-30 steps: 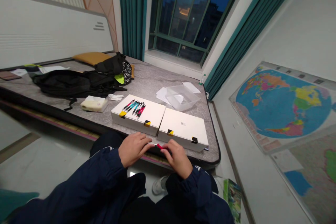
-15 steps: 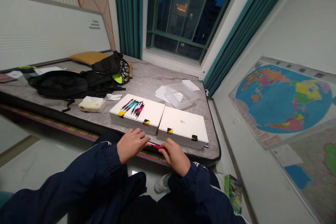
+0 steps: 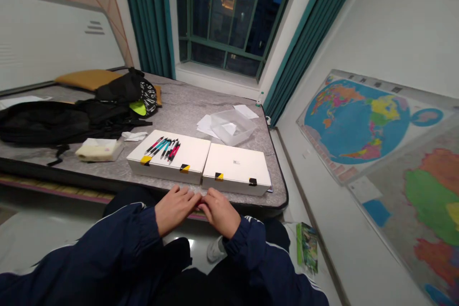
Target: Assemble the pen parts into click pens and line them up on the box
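Note:
My left hand (image 3: 176,210) and my right hand (image 3: 221,213) meet at the fingertips above the bed's front edge, both with curled fingers. The red and white pen seen between them a moment ago is now hidden behind the fingers. Just beyond them lie two white boxes side by side. On the left box (image 3: 195,150) rests a row of several pens (image 3: 165,148) in red, teal, white and black. Nothing lies on top of the right box (image 3: 247,165). Yellow and black tape tabs mark the boxes' front edges.
A clear plastic tray (image 3: 234,136) stands behind the boxes with white papers (image 3: 245,111) around it. To the left are a tissue pack (image 3: 98,149), a crumpled tissue (image 3: 134,136) and a black backpack (image 3: 71,119). A green booklet (image 3: 307,247) is at lower right.
My hands have come together, and the pen between them has gone out of sight. The whole view has turned to the right, so the boxes appear farther left.

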Available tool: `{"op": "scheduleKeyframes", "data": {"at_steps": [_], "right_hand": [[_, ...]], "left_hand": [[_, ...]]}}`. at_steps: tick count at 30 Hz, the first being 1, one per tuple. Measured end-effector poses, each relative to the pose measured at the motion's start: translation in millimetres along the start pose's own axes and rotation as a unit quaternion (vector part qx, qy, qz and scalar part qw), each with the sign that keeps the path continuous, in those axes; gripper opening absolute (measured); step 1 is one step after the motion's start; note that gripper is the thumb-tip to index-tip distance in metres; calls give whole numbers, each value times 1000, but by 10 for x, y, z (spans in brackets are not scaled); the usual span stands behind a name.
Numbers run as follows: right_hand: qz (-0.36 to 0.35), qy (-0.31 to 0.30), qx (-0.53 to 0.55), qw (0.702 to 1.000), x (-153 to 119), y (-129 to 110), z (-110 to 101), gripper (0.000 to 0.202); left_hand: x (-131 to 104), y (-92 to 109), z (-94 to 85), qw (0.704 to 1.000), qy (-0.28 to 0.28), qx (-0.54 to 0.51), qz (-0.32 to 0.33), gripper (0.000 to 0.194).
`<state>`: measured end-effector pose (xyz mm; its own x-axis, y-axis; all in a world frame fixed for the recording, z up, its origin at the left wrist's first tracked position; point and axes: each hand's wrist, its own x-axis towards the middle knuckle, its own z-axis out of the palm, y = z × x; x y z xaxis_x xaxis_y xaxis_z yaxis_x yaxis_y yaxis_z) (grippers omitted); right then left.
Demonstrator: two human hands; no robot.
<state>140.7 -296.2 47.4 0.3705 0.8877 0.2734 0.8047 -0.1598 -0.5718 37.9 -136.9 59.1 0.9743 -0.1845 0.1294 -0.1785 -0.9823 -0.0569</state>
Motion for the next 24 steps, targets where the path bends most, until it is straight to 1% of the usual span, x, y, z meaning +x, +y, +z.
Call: {"op": "scheduleKeyframes", "data": {"at_steps": [2, 4, 5, 6, 7, 8, 10, 11, 12, 13, 14, 17, 18, 19, 20, 22, 23, 24], "right_hand": [[19, 25, 48, 998, -23, 47, 14, 9], [60, 93, 113, 988, -54, 123, 22, 11], [89, 135, 155, 974, -74, 170, 31, 12], [123, 175, 212, 953, -97, 219, 48, 13], [162, 207, 283, 922, -124, 268, 75, 14], [200, 229, 365, 880, -154, 313, 115, 16], [260, 243, 519, 777, -218, 383, 226, 25], [281, 243, 571, 732, -249, 403, 290, 29], [295, 241, 602, 702, -278, 413, 355, 31], [302, 239, 617, 687, -303, 413, 416, 30], [305, 236, 620, 683, -323, 404, 467, 26], [305, 225, 611, 695, -371, 341, 536, 14], [301, 219, 602, 707, -387, 317, 529, 13], [288, 210, 571, 740, -405, 295, 511, 15], [265, 200, 514, 791, -426, 278, 484, 19], [192, 176, 328, 908, -474, 266, 425, 26], [151, 164, 225, 949, -499, 270, 401, 26], [115, 153, 138, 972, -522, 279, 382, 23]], "left_hand": [[-16, -20, 50, 1000, 1, -1, 13, 11], [-43, -58, 103, 1000, 7, -10, 16, 13], [-59, -80, 128, 1000, 10, -21, 11, 13], [-75, -101, 150, 999, 13, -35, 4, 12], [-90, -120, 169, 999, 15, -49, -4, 12], [-102, -136, 185, 998, 16, -63, -11, 13], [-114, -156, 207, 996, 11, -84, -16, 16], [-114, -159, 213, 996, 7, -91, -15, 18], [-111, -158, 218, 995, 2, -96, -15, 19], [-105, -154, 221, 995, -3, -100, -16, 20], [-98, -149, 222, 994, -8, -105, -18, 21], [-76, -135, 223, 992, -20, -124, -24, 22], [-70, -133, 222, 991, -24, -131, -23, 22], [-66, -132, 221, 990, -27, -139, -20, 22], [-63, -130, 218, 989, -29, -145, -16, 22], [-58, -120, 213, 987, -35, -158, -7, 24], [-56, -111, 210, 986, -38, -164, -2, 25], [-54, -99, 207, 985, -41, -170, 4, 25]]}}
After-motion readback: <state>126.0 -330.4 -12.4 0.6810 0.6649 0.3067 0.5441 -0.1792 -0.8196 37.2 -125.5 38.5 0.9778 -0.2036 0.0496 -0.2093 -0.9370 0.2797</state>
